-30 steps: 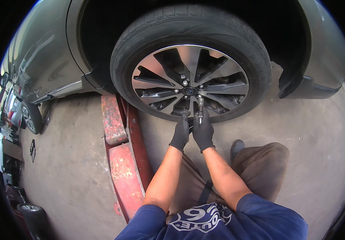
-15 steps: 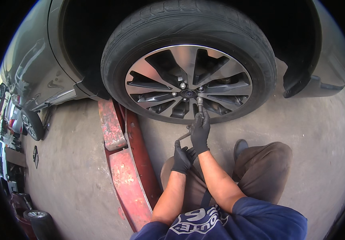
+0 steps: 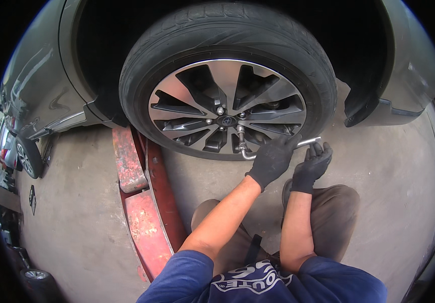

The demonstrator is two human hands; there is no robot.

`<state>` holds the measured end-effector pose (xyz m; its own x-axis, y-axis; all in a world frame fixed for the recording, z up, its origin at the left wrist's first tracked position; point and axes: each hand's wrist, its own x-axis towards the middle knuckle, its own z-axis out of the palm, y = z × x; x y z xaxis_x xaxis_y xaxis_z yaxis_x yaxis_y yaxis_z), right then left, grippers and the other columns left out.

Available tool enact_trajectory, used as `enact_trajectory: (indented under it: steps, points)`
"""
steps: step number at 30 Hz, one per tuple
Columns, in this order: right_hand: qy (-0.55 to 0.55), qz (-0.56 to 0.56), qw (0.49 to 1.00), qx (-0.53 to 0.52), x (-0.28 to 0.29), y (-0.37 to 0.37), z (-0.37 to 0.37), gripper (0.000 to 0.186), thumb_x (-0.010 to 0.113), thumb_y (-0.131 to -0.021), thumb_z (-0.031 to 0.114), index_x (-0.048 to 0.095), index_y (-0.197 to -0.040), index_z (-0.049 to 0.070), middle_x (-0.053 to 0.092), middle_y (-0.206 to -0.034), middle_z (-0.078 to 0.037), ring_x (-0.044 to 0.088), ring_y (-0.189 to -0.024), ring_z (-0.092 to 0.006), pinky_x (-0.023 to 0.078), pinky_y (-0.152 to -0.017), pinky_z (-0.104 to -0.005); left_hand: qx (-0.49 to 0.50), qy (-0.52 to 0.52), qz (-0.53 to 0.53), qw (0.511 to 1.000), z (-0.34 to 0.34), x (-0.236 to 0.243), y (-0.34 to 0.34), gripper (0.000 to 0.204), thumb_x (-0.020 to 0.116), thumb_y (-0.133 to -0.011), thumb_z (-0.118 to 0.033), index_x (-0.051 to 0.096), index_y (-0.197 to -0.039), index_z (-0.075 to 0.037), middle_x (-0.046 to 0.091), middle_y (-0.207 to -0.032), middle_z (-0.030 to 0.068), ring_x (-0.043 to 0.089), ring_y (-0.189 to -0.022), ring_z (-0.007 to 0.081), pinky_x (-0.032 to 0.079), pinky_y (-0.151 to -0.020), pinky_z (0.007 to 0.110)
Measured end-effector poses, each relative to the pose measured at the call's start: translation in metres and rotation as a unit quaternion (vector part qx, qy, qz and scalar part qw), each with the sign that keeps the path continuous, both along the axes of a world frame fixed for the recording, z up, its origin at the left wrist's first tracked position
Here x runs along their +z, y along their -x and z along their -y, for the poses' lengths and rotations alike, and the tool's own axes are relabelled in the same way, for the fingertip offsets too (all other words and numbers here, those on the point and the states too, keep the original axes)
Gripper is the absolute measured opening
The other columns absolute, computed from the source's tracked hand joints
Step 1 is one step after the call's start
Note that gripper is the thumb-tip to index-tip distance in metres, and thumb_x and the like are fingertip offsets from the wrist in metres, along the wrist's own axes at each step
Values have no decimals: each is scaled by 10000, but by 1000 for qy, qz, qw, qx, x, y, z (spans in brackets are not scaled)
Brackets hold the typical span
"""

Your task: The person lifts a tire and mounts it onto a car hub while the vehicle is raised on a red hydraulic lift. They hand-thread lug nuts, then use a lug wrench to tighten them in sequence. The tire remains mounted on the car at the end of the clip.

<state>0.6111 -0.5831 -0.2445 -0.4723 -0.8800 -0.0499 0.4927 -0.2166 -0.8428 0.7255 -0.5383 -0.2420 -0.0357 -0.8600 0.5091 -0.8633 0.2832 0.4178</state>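
A wheel with a dark tyre (image 3: 142, 76) and a silver-and-black alloy rim fills the upper middle. An L-shaped lug wrench (image 3: 249, 156) has its socket on a lug nut below and right of the centre cap (image 3: 226, 121), and its handle extends to the right. My left hand (image 3: 272, 160), black-gloved, is wrapped around the handle's middle and hides part of it. By the handle's free end is my right hand (image 3: 312, 167), also gloved, palm up with fingers loosely curled and apart. Whether its fingertips touch the handle I cannot tell. Other lug nuts (image 3: 220, 110) show around the cap.
Grey car bodywork (image 3: 36, 86) surrounds the wheel arch. A worn red metal lift arm (image 3: 149, 222) runs along the floor left of my legs. Farther left are another wheel (image 3: 28, 157), a dark flat object (image 3: 32, 199) and a loose tyre (image 3: 38, 285).
The wrench handle has swung from the lower left to the right. My left hand moved up and right onto it. The right hand left the socket end and moved right.
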Motion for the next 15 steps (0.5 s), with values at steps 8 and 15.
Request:
enact_trajectory:
  steps: [8, 15]
  points:
    - [-22, -425, 826, 371, 19, -70, -37, 674, 638, -996, 409, 445, -1467, -34, 588, -1363, -263, 625, -1203, -353, 485, -1001, -412, 120, -262, -77, 955, -68, -178, -81, 486, 611, -916, -229, 604, -1382, -91, 655, -1185, 162, 632, -1129, 306, 498, -975, 449]
    - [-109, -51, 881, 457, -63, -150, -68, 386, 590, -1050, 300, 463, -1344, 85, 655, -913, -135, 709, -755, -241, 615, -694, -430, -226, 85, -887, 394, -114, -99, -165, 357, 539, -1012, -275, 631, -1240, -16, 671, -1248, 116, 650, -1136, 268, 499, -1063, 463]
